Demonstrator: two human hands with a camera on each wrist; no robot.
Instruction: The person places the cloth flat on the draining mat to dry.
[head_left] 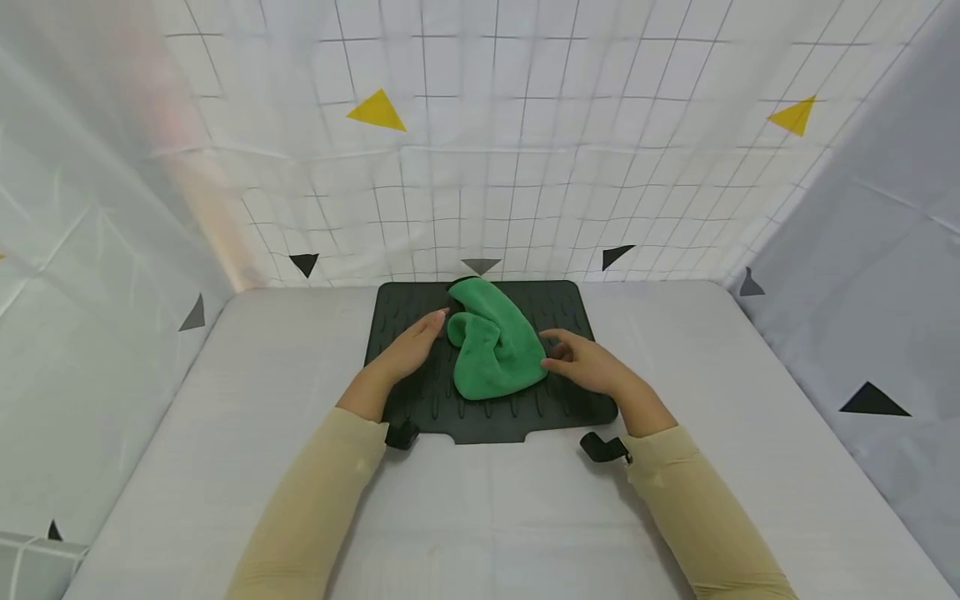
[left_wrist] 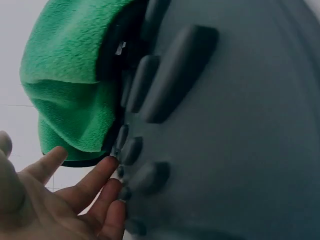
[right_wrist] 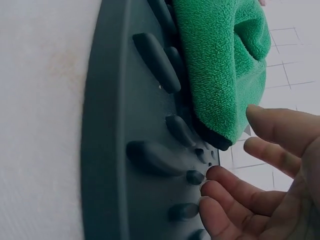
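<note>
A crumpled green cloth [head_left: 495,346] with a dark border lies on a black ridged mat [head_left: 420,408], its folds bunched toward the left. Left of the cloth is my left hand [head_left: 408,346], fingers extended toward it. In the left wrist view, the lower fingertips of that hand [left_wrist: 65,205] rest by the ridges below the cloth [left_wrist: 75,100]. At the cloth's right corner, my right hand [head_left: 588,362] has loosely bent fingers and holds nothing. The right wrist view has its thumb close to the cloth [right_wrist: 215,65]; whether they touch, I cannot tell.
A white-covered table [head_left: 285,500] surrounds the mat. Behind it hangs a white grid-lined sheet [head_left: 570,192] with yellow and black triangles. Pale sheets enclose the left and right sides. Dark wrist-camera pieces [head_left: 603,447] protrude near both cuffs.
</note>
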